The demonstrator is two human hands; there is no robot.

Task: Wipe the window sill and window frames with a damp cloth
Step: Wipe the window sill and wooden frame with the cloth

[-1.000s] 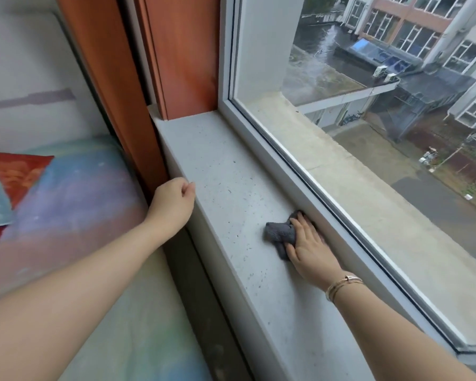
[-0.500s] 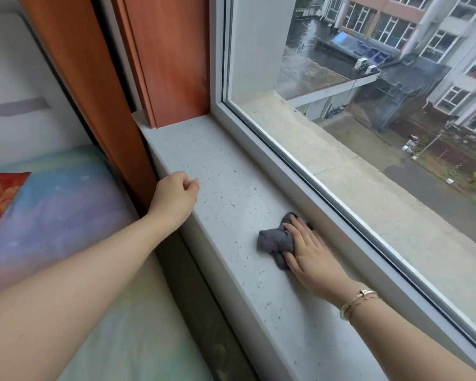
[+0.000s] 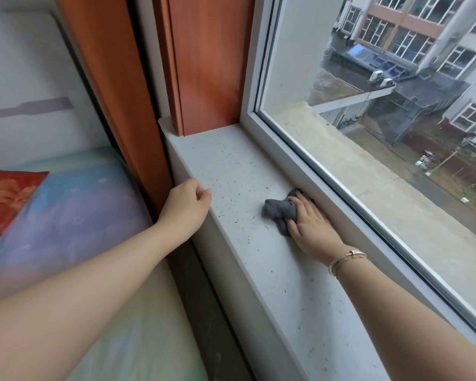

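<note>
The right hand [image 3: 312, 226], with gold bracelets [image 3: 345, 258] sitting at its wrist, is lying flat with fingers extended, pressing a crumpled grey cloth [image 3: 279, 211] onto the speckled white window sill [image 3: 259, 270]. The cloth is sticking out past the fingertips and to their left, and its far end is touching the lower rail of the white window frame [image 3: 338, 213] just right of the hand. The left hand [image 3: 186, 207] is curling loosely closed, holding nothing, and resting on the sill's inner edge, well apart from the cloth. Left of that arm a pastel bed cover [image 3: 74, 215] is showing. Beyond both hands, orange wood panelling [image 3: 209, 64] is rising from the sill's far end.
</note>
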